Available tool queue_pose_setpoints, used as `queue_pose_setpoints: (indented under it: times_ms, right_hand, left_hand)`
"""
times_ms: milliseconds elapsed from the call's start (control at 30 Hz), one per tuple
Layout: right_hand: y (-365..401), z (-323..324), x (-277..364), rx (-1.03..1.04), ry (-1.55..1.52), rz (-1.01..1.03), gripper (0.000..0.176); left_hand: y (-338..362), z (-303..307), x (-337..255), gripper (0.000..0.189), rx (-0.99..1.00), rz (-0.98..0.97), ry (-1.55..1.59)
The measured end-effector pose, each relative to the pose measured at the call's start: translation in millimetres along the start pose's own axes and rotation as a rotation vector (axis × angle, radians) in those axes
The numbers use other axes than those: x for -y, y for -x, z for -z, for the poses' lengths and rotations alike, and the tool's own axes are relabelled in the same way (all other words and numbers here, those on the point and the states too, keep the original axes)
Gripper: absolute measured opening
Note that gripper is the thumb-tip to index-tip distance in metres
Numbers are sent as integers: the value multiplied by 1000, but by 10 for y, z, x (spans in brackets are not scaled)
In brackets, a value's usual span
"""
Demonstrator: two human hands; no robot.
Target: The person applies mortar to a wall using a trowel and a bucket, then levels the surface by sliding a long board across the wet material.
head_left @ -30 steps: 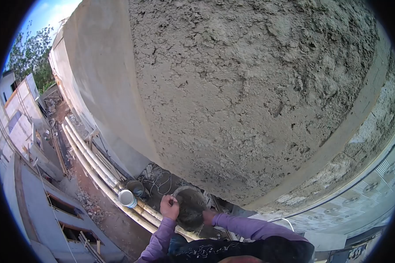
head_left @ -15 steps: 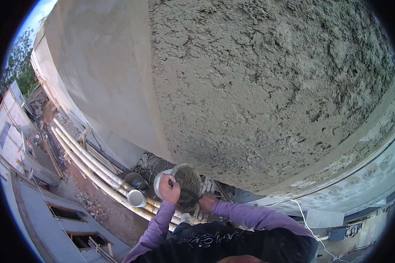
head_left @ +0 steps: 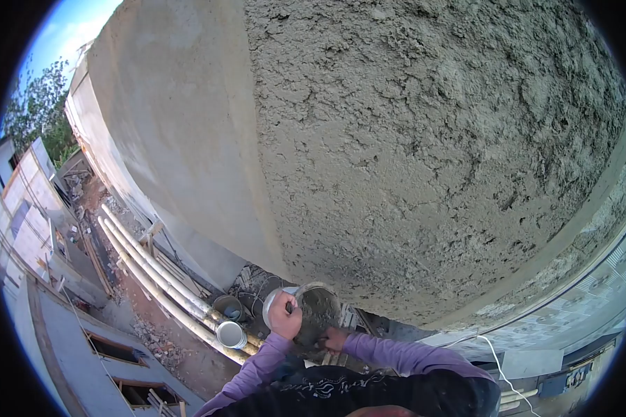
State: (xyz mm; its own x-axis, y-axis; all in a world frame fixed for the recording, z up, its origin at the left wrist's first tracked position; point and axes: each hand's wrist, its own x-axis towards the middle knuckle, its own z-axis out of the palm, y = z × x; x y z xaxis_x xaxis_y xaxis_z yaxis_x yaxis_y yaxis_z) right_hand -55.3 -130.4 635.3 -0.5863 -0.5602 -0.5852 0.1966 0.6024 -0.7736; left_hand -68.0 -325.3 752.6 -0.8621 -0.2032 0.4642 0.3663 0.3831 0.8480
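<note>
My left hand [head_left: 285, 317] is closed in a fist at the left side of a bucket of mortar [head_left: 338, 303], with a small dark piece showing at its fingers. Beside that fist lies a white rounded surface [head_left: 272, 299]. Wet grey mortar [head_left: 318, 310] fills the bucket's mouth. My right hand [head_left: 336, 339], fingers curled, is at the near right edge of the bucket, over dark material; what it grips is hidden. Directly beyond the bucket rises a wall with rough wet plaster [head_left: 410, 153].
Smooth plaster [head_left: 181, 132] covers the wall's left part. Left of the bucket are long pale poles [head_left: 163, 278], a white pail [head_left: 231, 335] and a dark bucket [head_left: 228, 306]. Rubble [head_left: 161, 342] lies on the ground far below. A white cable [head_left: 497, 361] hangs at right.
The view has shifted, so wall, bucket and hands appear further right and lower. A blurred dark shape beside my right hand over the mortar no longer shows clearly. Both hands stay at the bucket.
</note>
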Motion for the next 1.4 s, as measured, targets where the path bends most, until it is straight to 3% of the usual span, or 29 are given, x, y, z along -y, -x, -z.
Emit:
queue_pose_setpoints:
  times_ms: [67,200,300,333,433,700,833,867,967,1000,1133,1267,1400]
  right_hand:
    - [136,60,17,-13,64,-6,31]
    - [-70,76,61,-54,-125,-186,34]
    - [-125,43,243,-196,-102,-115,33]
    - [-258,-30,181,-392,257,116,32]
    - [-374,-200,421,-422,-193,-201,32]
    - [-1094,-915,761,-704,-336,-152,32]
    - [-1171,-970,1028,-688,-379,-206,29]
    - [-1348,-1064,708,-813,193,215,30]
    - [-1393,-1035,852,-643,-247,-291,37]
    - [-1487,-1170,696,-880,-36,-51,36]
    - [-1301,-1106,978,-846,-82,-256,38]
    - [-1272,-1188,940,-946,-178,-272,39]
    - [-1194,-1268,902,-1094,-191,-217,38]
  left_hand:
    - [-68,100,206,12,-6,69,55]
    - [-147,154,621,13,47,144,98]
    - [-340,234,923,14,107,183,201]
    - [-482,314,887,15,133,187,190]
    - [-699,433,1027,16,284,139,288]
    - [-1287,732,1447,17,573,27,181]
    - [-1406,703,1674,16,619,29,127]
    - [-1433,678,1799,18,605,-59,57]
    - [-1466,665,1754,22,646,101,95]
    - [-1501,666,1727,25,647,118,84]
    - [-1476,716,1532,47,686,205,72]
    - [-1455,682,1500,46,673,336,205]
    - [-1492,693,1522,39,784,498,251]
